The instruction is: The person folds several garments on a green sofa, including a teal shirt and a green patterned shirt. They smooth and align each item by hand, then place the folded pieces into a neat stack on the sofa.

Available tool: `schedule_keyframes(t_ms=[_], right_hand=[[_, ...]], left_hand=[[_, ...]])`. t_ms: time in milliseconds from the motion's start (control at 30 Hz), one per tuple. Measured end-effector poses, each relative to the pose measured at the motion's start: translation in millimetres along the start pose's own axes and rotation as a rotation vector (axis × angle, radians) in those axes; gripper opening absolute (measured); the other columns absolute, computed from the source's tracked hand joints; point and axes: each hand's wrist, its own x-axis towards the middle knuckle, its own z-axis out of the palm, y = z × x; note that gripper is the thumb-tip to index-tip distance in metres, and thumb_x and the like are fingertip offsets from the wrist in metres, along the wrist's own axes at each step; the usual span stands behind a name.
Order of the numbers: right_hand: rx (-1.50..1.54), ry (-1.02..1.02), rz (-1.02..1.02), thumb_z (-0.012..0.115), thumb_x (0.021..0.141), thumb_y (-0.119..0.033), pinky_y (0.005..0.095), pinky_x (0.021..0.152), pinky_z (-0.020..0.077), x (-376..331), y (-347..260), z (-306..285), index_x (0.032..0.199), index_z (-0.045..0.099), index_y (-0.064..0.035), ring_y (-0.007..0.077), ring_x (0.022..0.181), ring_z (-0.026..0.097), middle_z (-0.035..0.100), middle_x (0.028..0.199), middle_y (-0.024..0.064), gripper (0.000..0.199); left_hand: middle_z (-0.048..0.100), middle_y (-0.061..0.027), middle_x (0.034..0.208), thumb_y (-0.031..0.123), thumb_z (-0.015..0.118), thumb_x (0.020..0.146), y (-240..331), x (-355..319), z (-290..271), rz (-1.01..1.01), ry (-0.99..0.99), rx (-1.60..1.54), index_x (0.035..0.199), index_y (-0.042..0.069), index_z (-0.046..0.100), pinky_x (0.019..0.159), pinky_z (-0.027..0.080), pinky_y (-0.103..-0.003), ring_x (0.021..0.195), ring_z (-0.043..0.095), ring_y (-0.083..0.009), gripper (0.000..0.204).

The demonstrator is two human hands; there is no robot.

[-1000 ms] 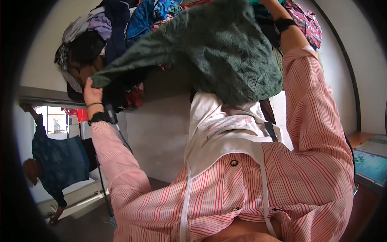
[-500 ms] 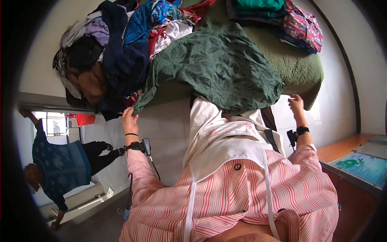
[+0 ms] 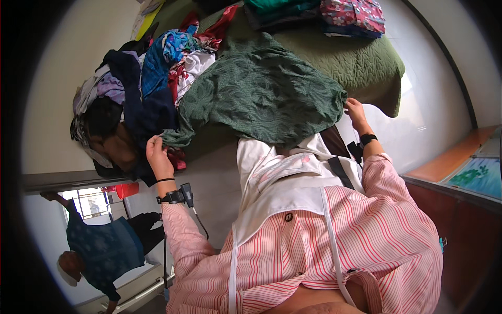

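Below and between the two hands, a red-and-white striped shirt (image 3: 387,225) is worn under a white apron (image 3: 282,201). A black strap (image 3: 171,198) is fastened round the wrist just below the left hand (image 3: 159,158), and another is worn below the right hand (image 3: 357,114). By the left hand, a narrow end of a dark green patterned garment (image 3: 266,89) is pinched between thumb and fingers; by the right hand, its opposite edge is gripped at the fingertips. The garment is spread between and beyond both hands, its lower edge draped over the apron. Just beyond the left hand, a mixed heap of clothes (image 3: 151,112) is piled. Beyond the right hand, a green quilted cover (image 3: 361,68) is laid, and farther out on it a folded red flowered cloth (image 3: 353,15) is stacked beside folded green cloth (image 3: 282,7). Well to the left of the left hand, another person (image 3: 107,243) in blue is seen near a red bucket (image 3: 127,190).
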Motion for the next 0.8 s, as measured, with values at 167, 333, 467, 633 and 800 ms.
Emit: schedule_keyframes(t_ms=[167, 333, 467, 633, 800], right_hand=[[-0.218, -0.125, 0.029, 0.066, 0.09, -0.021, 0.0281, 0.073, 0.0458, -33.9, -13.8, -24.3, 0.123, 0.058, -0.015, 0.0095, 0.091, 0.059, 0.065, 0.107, -0.002, 0.035], [-0.113, -0.064, 0.0, 0.068, 0.09, -0.021, 0.0276, 0.066, 0.0441, -32.9, -20.1, 15.2, 0.114, 0.064, -0.008, 0.0085, 0.083, 0.058, 0.066, 0.095, -0.0019, 0.027], [0.018, -0.035, -0.174, 0.061, 0.094, -0.016, 0.0258, 0.068, 0.0456, -25.4, -19.8, -10.7, 0.094, 0.066, -0.0069, 0.0079, 0.076, 0.058, 0.064, 0.082, -0.0032, 0.01], [0.089, 0.015, -0.51, 0.058, 0.094, -0.008, 0.0228, 0.065, 0.0469, -73.3, -96.2, -10.4, 0.09, 0.063, -0.0016, 0.0074, 0.069, 0.057, 0.058, 0.076, -0.0027, 0.009], [-0.188, -0.451, -0.549, 0.058, 0.087, -0.002, 0.0245, 0.066, 0.0498, -169.0, -207.3, 54.2, 0.089, 0.062, 0.0023, 0.0102, 0.069, 0.06, 0.062, 0.076, 0.0026, 0.006]], left_hand=[[0.065, -0.0038, 0.097, 0.008, 0.058, 0.095, -34.7, -12.5, 76.9, 0.065, -0.095, 0.094, 0.1, 0.003, 0.061, 0.076, 0.049, -0.026, 0.084, 0.06, -0.0121, 0.008], [0.064, -0.0042, 0.105, 0.006, 0.061, 0.092, -76.1, -42.3, 204.0, 0.275, -0.418, 0.306, 0.11, 0.002, 0.063, 0.086, 0.047, -0.023, 0.095, 0.06, -0.0099, 0.019], [0.065, -0.0037, 0.107, 0.003, 0.061, 0.093, -25.5, -94.7, 299.7, 0.179, -0.663, -0.044, 0.114, 0.002, 0.06, 0.09, 0.047, -0.023, 0.098, 0.059, -0.0096, 0.022], [0.068, -0.0042, 0.097, 0.009, 0.061, 0.096, -29.2, -130.3, 289.6, 0.009, -1.001, -0.008, 0.11, 0.003, 0.058, 0.082, 0.051, -0.025, 0.087, 0.064, -0.0107, 0.016], [0.064, -0.0102, 0.112, 0.02, 0.064, 0.096, 8.7, -155.5, 276.1, -0.282, -1.25, -0.338, 0.136, 0.004, 0.044, 0.087, 0.05, -0.032, 0.099, 0.063, -0.0175, 0.047]])
